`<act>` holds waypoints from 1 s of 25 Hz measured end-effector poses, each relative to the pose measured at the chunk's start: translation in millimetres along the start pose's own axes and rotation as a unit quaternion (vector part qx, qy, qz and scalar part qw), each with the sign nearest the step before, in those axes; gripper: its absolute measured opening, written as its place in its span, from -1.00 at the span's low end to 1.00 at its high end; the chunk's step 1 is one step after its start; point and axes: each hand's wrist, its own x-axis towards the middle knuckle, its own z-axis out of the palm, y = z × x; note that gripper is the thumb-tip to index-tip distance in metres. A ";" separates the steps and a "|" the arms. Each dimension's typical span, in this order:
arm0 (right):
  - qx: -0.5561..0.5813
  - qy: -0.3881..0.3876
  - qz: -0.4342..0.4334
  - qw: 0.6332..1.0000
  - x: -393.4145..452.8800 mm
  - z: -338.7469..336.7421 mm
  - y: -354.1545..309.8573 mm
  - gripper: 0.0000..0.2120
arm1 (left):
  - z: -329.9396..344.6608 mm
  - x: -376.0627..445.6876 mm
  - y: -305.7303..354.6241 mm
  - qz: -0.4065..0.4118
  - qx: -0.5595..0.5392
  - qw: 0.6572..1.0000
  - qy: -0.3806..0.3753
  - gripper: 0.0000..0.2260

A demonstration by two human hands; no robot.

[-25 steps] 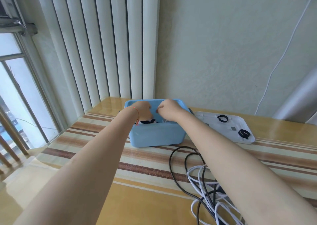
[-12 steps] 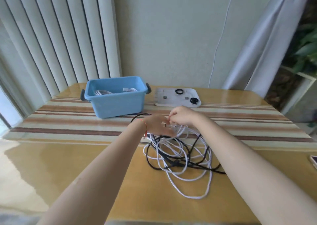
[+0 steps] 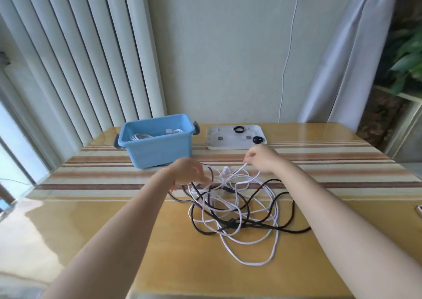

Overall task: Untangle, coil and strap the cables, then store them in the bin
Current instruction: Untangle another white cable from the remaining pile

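1. Near the middle of the desk, both hands are now at the tangle of cables (image 3: 239, 207); one second ago they were inside the blue bin (image 3: 157, 147) at the far left part of the desk.
2. The right hand (image 3: 262, 159) pinches a white cable (image 3: 251, 248) and lifts one strand a little above the heap.
3. The left hand (image 3: 189, 171) has its fingers curled into the far left side of the tangle, where white and black strands cross; I cannot tell exactly which strand it holds.
4. A coiled white cable already lies in the bin, so I judge that one cable is stored and the next round of untangling begins.
5. The black cable (image 3: 287, 221) is woven through the white loops, so it must be separated first.
6. Two black straps (image 3: 237, 129) wait on the white tray (image 3: 228, 147), just right of the bin.
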 end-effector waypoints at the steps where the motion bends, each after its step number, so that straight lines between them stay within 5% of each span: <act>1: 0.000 0.028 0.017 0.999 3.4 0.8 3.2 -0.80 | -4.1 -2.8 -5.8 -0.002 0.005 0.999 0.038 -0.78; 6: -0.037 0.068 -0.029 0.997 -0.7 22.0 -18.4 -0.71 | 6.9 -6.1 -4.9 -0.011 -0.011 0.991 0.134 -0.84; 11: -0.096 -0.091 -0.086 0.988 -10.7 62.3 -38.9 -0.72 | 35.9 -3.3 -4.7 -0.025 0.011 0.994 0.104 -0.85; 15: -0.041 -0.014 -0.090 0.995 -9.1 59.8 -29.9 -0.94 | 40.5 -3.6 -18.4 -0.093 -0.031 0.982 0.161 -0.82; 18: 0.164 0.102 -0.057 0.979 -8.8 40.7 -30.9 -0.97 | 34.3 -6.5 -16.2 -0.129 -0.147 0.947 0.255 -0.70; 20: 0.270 0.130 -0.045 0.953 -13.3 30.8 -36.5 -0.95 | 26.3 -8.1 -5.0 -0.136 -0.308 0.910 0.243 -0.60; 22: 0.289 0.087 -0.066 0.951 -20.9 25.6 -44.8 -0.92 | 17.6 -9.2 8.3 -0.124 -0.455 0.864 0.178 -0.55; 25: 0.235 -0.049 -0.117 0.964 -33.5 21.1 -54.7 -0.87 | 11.2 -7.6 16.7 -0.132 -0.500 0.845 0.138 -0.68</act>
